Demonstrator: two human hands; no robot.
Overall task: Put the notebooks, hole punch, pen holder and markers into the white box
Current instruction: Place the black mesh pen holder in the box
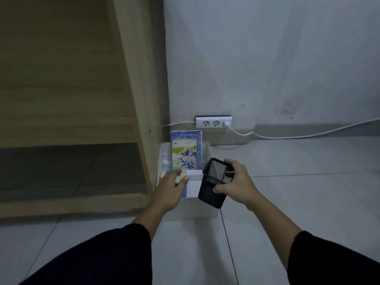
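I see the white box (207,210) on the floor tiles; two notebooks (187,153) stand upright inside at its far end; my right hand (236,182) grips the black mesh pen holder (213,182), tilted over its right rim; my left hand (170,188) clasps a blue-and-cream object (174,174), unclear what, over its left side.

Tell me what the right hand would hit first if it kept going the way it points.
The right hand points left with the pen holder, so the holder would likely reach the white box opening first; depth is unclear.
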